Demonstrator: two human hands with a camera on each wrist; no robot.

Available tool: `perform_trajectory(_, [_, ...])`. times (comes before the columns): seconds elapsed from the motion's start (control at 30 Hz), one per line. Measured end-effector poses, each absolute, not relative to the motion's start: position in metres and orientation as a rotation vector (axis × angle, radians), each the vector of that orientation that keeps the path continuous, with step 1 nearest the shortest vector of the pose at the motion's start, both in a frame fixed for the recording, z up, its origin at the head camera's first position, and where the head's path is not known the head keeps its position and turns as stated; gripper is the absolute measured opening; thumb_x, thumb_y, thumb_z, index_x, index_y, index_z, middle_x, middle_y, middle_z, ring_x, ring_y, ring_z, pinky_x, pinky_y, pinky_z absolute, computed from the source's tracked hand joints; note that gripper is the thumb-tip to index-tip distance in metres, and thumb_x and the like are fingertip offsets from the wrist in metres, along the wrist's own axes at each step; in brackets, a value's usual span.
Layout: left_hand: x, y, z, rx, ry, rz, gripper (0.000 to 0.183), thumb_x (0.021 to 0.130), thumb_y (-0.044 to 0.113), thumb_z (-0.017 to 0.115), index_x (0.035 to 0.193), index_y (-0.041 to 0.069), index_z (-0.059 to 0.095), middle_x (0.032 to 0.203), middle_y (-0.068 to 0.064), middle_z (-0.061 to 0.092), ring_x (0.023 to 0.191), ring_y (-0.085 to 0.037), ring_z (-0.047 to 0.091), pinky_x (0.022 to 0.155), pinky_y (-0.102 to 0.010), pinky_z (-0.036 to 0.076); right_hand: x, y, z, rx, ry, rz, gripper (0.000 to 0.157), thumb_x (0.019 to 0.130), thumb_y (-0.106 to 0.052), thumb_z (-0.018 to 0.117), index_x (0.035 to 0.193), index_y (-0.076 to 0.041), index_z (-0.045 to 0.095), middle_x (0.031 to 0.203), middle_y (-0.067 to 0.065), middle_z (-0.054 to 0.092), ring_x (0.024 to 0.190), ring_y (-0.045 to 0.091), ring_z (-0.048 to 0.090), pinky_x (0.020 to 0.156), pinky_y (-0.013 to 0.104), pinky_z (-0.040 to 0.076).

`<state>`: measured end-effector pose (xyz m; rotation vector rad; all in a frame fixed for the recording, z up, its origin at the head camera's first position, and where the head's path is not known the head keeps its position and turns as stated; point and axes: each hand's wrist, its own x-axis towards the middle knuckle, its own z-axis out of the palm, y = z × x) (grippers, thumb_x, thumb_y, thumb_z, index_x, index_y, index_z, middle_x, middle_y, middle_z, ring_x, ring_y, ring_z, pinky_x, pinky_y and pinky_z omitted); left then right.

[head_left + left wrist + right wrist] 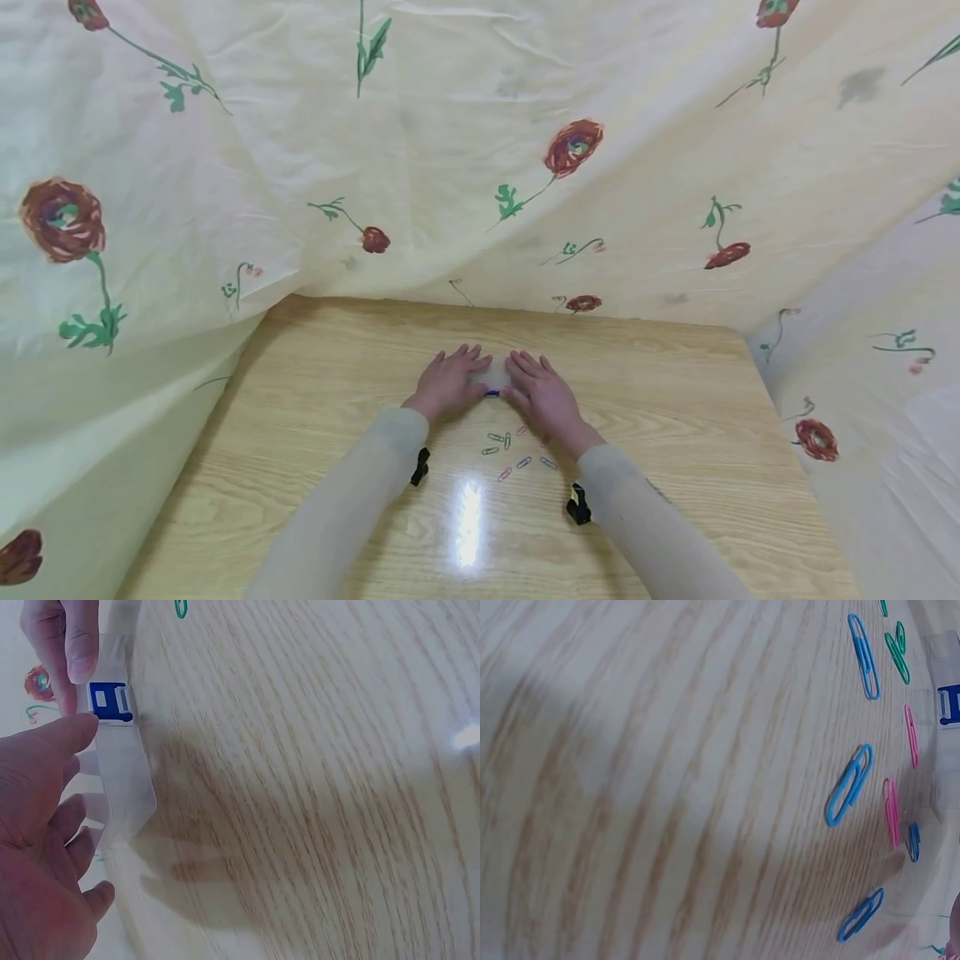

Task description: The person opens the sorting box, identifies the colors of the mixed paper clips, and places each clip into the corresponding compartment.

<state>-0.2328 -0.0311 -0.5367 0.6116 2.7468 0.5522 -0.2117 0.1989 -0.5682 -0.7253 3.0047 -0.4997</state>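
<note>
A small clear plastic box (491, 377) with a blue latch (111, 701) stands on the wooden table between my two hands. My left hand (448, 382) holds its left part, thumb at the latch and fingers behind the box in the left wrist view. From the other side my right hand (546, 398) holds the box, its thumb close to the latch. The lid looks closed. Nearer me lie several loose paper clips: green (490, 451), blue (849, 785) and pink (892, 812). Only a sliver of the right hand shows in the right wrist view.
A flowered cloth (450, 167) hangs behind the wooden table (337, 350) and down both its sides. Black straps with small devices sit at both wrists. A bright light reflection lies on the tabletop in front of the clips.
</note>
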Motion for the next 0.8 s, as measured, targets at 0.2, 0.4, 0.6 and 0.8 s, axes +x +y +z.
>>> perform_trajectory(0.2, [-0.2316, -0.0295, -0.5380, 0.607, 2.755, 0.559, 0.059, 0.107, 0.043, 0.064, 0.162, 0.027, 0.048, 0.173, -0.003, 0.032, 0.163, -0.029, 0.025, 0.132, -0.059, 0.017, -0.2113, 0.2002, -0.5693, -0.746, 3.025, -0.482, 0.065, 0.110, -0.045, 0.057, 0.161, -0.006, 0.045, 0.169, 0.011, 0.039, 0.158, 0.031, 0.035, 0.132, 0.052, 0.020])
perform_trajectory(0.4, [-0.2304, -0.0303, -0.5394, 0.599, 2.758, 0.577, 0.059, 0.107, 0.043, 0.064, 0.161, 0.028, 0.048, 0.173, -0.003, 0.032, 0.163, -0.031, 0.025, 0.131, -0.063, 0.017, -0.2115, 0.1997, -0.5702, -0.735, 3.018, -0.475, 0.066, 0.111, -0.046, 0.056, 0.162, -0.007, 0.043, 0.170, 0.010, 0.037, 0.159, 0.030, 0.034, 0.133, 0.051, 0.019])
perform_trajectory(0.6, [-0.2286, -0.0305, -0.5416, 0.580, 2.759, 0.604, 0.059, 0.107, 0.042, 0.065, 0.161, 0.029, 0.048, 0.174, -0.002, 0.030, 0.163, -0.030, 0.023, 0.130, -0.064, 0.016, -0.2112, 0.1992, -0.5687, -0.735, 3.017, -0.482, 0.065, 0.111, -0.047, 0.056, 0.162, -0.008, 0.044, 0.170, 0.010, 0.038, 0.159, 0.030, 0.034, 0.133, 0.052, 0.018])
perform_trajectory(0.8, [-0.2266, -0.0301, -0.5417, 0.567, 2.760, 0.626, 0.059, 0.107, 0.042, 0.065, 0.161, 0.028, 0.048, 0.174, -0.002, 0.031, 0.163, -0.030, 0.024, 0.130, -0.065, 0.017, -0.2108, 0.1992, -0.5698, -0.733, 3.015, -0.471, 0.064, 0.111, -0.046, 0.056, 0.162, -0.008, 0.044, 0.170, 0.010, 0.038, 0.158, 0.031, 0.035, 0.133, 0.053, 0.018])
